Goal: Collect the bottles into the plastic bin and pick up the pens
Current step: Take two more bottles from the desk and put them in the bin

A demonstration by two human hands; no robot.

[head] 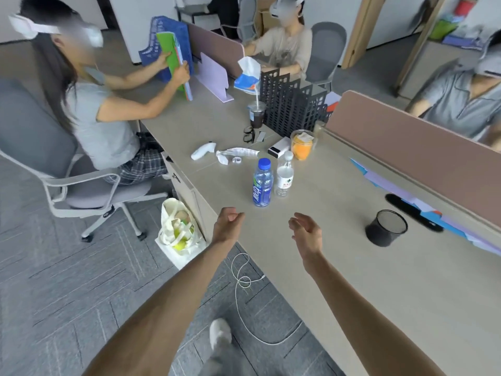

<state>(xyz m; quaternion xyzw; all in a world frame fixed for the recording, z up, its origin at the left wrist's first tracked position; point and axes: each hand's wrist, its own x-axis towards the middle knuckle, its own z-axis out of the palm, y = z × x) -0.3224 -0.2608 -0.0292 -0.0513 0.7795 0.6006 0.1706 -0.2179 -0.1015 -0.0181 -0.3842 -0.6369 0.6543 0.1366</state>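
Observation:
Two bottles stand upright side by side on the beige desk [379,308]: a blue-capped bottle with a blue label [262,183] and, just right of it and slightly farther, a clear bottle with a white cap [285,175]. My left hand [226,227] hovers near the desk's edge, a short way in front of the blue bottle, fingers apart and empty. My right hand [307,236] is over the desk to the right, also open and empty. I see no plastic bin and no pens that I can tell.
A black mesh cup [386,227] stands right of my hands. Behind the bottles lie an orange drink cup [301,145], a white box [279,147], a thermometer gun [203,151], crumpled paper [235,153], glasses [248,134] and an iced coffee [256,115]. Three seated people surround the desk.

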